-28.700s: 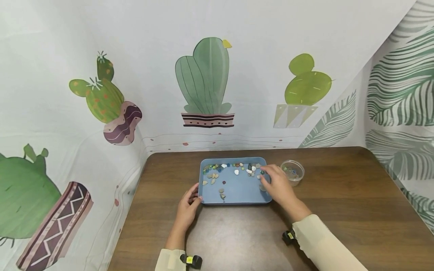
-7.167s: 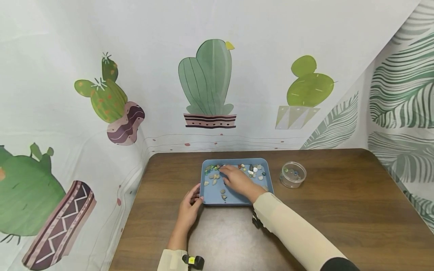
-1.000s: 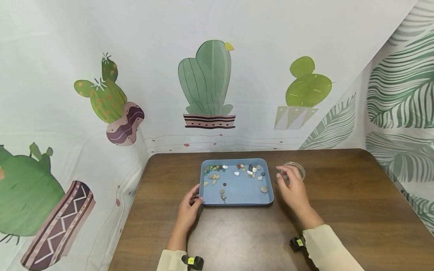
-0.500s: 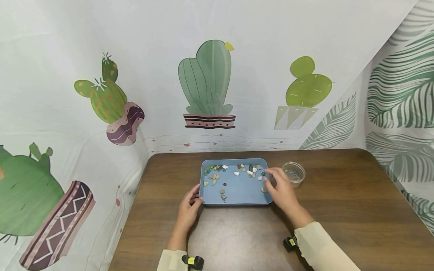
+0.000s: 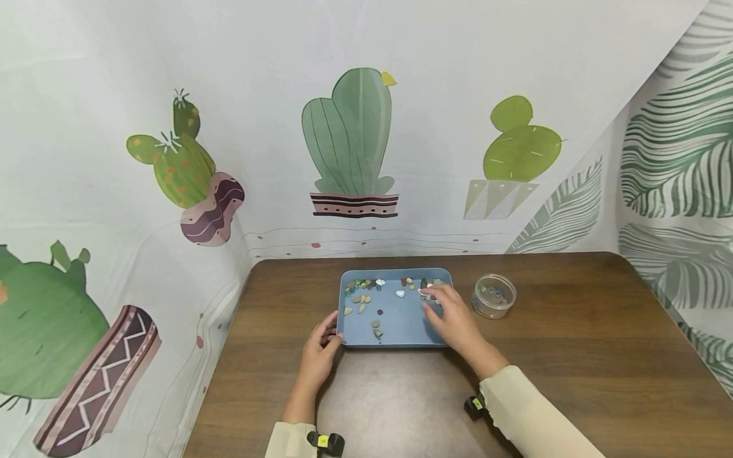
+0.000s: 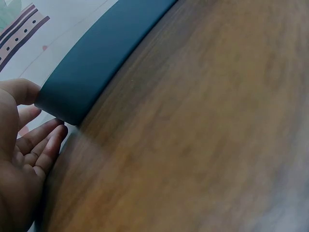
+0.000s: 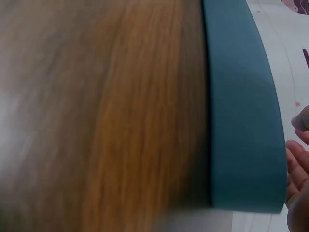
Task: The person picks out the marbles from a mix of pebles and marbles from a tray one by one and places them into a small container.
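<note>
A shallow blue tray [image 5: 403, 327] lies on the table, with small stones and glass beads spread over it. Its front left corner is held by my left hand [image 5: 317, 355], thumb at the rim and fingers along the side. The left wrist view has that hand [image 6: 24, 154] at the corner of the tray wall [image 6: 101, 63]. Over the tray's right part, my right hand [image 5: 458, 324] has thumb and fingers apart, close above the white and grey pebbles [image 5: 424, 297], partly hiding them. In the right wrist view this hand [image 7: 299, 176] shows behind the tray wall [image 7: 246, 111].
A clear round tub [image 5: 494, 310] holding a few glass beads stands right of the tray. Green and blue beads [image 5: 357, 285] cluster at the tray's back left, tan pebbles [image 5: 362, 299] below them. A cactus-print cloth [image 5: 429, 235] hangs behind the brown table [image 5: 584, 331].
My right hand has moved left from the tub, across the tray's right edge, to over the pebbles. The left hand stays at the tray's corner. Earlier, the right hand was over the back-left beads.
</note>
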### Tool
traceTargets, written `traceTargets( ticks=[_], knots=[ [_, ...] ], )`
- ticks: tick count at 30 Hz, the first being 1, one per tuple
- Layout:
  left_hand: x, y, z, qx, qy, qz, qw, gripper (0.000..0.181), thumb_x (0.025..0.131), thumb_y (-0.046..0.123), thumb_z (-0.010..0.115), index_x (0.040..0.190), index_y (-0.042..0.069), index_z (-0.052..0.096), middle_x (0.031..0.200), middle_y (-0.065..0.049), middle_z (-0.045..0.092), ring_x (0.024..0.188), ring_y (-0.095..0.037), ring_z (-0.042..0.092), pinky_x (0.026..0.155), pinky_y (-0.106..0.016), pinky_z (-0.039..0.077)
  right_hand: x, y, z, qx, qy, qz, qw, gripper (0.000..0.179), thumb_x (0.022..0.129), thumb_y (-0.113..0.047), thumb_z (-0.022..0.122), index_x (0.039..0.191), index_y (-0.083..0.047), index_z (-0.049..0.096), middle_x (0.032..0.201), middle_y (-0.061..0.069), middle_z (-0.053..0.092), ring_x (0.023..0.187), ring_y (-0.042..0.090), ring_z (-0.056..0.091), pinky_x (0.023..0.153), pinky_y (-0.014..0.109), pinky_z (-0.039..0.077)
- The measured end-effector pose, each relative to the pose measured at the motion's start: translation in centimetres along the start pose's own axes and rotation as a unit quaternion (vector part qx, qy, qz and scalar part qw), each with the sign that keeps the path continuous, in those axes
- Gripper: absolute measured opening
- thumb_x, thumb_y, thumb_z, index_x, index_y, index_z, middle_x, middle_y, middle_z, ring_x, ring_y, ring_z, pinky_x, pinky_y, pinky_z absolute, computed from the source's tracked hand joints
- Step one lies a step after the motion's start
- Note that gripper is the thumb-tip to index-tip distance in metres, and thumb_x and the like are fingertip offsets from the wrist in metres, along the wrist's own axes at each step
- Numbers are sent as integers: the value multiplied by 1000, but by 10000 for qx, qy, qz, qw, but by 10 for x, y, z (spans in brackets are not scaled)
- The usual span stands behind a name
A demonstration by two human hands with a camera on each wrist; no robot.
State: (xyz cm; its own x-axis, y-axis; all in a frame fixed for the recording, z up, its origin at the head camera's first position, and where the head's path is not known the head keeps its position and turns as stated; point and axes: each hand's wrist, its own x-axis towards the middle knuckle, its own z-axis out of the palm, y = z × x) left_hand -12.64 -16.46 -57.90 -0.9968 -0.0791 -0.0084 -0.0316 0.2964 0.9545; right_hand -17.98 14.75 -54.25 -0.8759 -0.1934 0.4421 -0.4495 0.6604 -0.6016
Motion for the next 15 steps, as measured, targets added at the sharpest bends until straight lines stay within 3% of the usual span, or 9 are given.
traceTargets(
  ticks=[7,15],
  knots=[
    [0,-5,1,-4,81,137,9999,48,91,15,64,136,28,54,127,-4,61,109,-20,58,90,-20,47,8,-10,13,-227,-268,-250,9991,34,86,-14,69,119,-8,66,120,8,64,115,27,58,100,46,46],
    [0,-4,1,54,98,168,9998,48,91,14,63,137,28,54,127,-2,60,108,-18,57,90,-21,47,19,-26,23,-312,-914,-153,9952,37,90,-17,65,126,-9,62,130,13,61,124,30,55,105,48,43]
  ],
)
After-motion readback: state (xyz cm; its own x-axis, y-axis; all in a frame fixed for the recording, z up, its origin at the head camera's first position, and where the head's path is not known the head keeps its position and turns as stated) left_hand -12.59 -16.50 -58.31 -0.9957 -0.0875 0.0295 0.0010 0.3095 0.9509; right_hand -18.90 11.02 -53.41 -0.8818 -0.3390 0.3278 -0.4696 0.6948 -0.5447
